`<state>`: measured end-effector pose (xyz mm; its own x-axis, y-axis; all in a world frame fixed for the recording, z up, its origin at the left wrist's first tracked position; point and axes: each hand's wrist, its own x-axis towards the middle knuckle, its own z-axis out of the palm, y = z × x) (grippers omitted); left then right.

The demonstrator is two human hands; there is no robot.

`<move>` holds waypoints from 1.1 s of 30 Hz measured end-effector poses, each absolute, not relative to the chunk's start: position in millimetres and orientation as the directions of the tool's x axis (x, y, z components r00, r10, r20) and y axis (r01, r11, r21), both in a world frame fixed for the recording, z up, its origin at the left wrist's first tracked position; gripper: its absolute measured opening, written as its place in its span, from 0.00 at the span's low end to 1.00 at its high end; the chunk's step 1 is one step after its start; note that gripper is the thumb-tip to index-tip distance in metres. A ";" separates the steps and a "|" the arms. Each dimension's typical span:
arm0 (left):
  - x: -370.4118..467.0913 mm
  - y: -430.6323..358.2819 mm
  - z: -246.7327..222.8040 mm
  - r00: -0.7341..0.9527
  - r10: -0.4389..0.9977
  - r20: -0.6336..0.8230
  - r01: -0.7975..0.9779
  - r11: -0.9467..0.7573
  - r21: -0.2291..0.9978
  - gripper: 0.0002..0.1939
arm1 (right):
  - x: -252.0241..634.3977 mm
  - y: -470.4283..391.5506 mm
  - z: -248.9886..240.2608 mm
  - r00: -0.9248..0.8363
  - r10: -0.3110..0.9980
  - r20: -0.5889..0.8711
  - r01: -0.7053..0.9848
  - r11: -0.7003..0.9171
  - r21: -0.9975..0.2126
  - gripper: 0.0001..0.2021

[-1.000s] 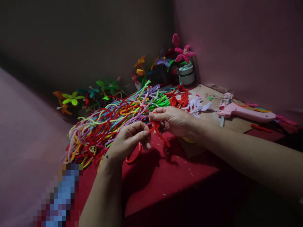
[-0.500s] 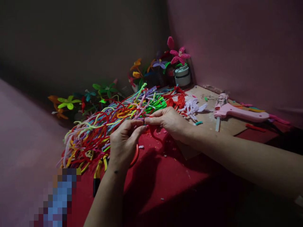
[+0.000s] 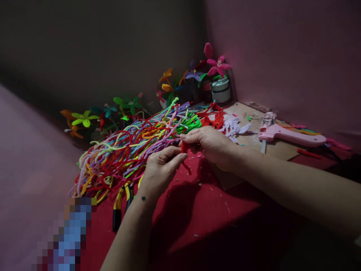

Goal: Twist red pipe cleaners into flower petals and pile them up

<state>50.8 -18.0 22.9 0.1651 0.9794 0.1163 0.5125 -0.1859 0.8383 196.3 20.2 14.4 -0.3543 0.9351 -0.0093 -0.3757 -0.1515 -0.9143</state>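
Observation:
Between my two hands is a red pipe cleaner (image 3: 184, 147), its lower end hanging below the fingers. My left hand (image 3: 163, 165) pinches it between thumb and forefinger from the left. My right hand (image 3: 207, 143) pinches it just above, fingertips close to the left ones. Part of the red piece is hidden by the fingers. Just behind the hands lies a big heap of pipe cleaners (image 3: 118, 150) in many colours. Beyond my right hand are red fuzzy pieces (image 3: 217, 119) and a white-lilac leafy piece (image 3: 232, 127).
A pink glue gun (image 3: 296, 136) rests on a tan board (image 3: 282, 148) at the right. Yellow-and-black pliers (image 3: 118, 205) lie beside my left forearm. Fuzzy flowers (image 3: 84, 119) line the back, near a pale lidded container (image 3: 221, 90). Scraps dot the red tabletop (image 3: 208, 214).
Both hands have come closer together, the left one moving right and turning. The red pipe cleaner now shows upright between the fingertips. The view has shifted slightly.

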 end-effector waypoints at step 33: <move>44.0 -14.7 24.6 0.143 0.989 0.027 0.448 -0.089 0.890 0.09 | 193.2 15.7 6.0 -0.145 0.926 0.348 -0.050 0.344 -0.938 0.04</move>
<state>44.0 -14.7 24.6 0.1431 0.9893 0.0267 0.4481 -0.0889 0.8896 193.2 15.7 6.0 -0.1454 0.9262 0.3478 -0.0495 0.3443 -0.9376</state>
